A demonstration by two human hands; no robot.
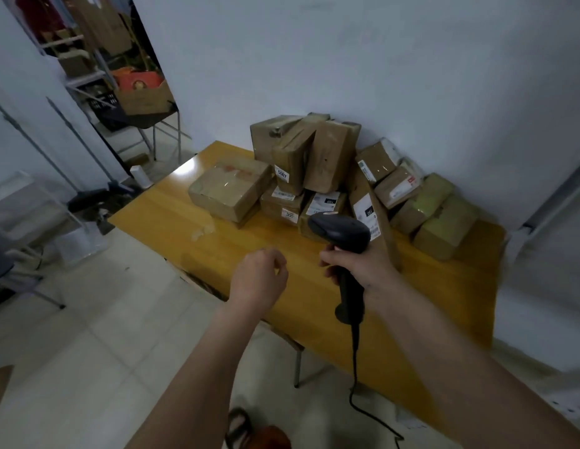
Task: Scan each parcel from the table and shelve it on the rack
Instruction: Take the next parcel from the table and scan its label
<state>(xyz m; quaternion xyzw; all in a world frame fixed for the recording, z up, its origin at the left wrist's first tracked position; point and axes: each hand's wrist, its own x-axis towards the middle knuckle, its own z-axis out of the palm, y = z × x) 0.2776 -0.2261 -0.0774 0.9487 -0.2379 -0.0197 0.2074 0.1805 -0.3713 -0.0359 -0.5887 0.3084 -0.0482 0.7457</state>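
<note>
A pile of several brown cardboard parcels [317,163] with white labels is stacked against the wall on the far side of a yellow wooden table [172,218]. One flat parcel [228,187] lies at the pile's left. My right hand [356,264] grips a black corded barcode scanner [342,230], its head pointing at the labelled parcels just in front of it. My left hand [261,277] hovers over the table's near edge, fingers loosely curled, holding nothing. The rack is only partly seen through the doorway.
A doorway at the upper left shows metal shelving [84,79] with boxes and a crate. A white cylinder [141,176] stands on the floor by the table's left corner. A chair [19,270] sits at the far left on the tiled floor.
</note>
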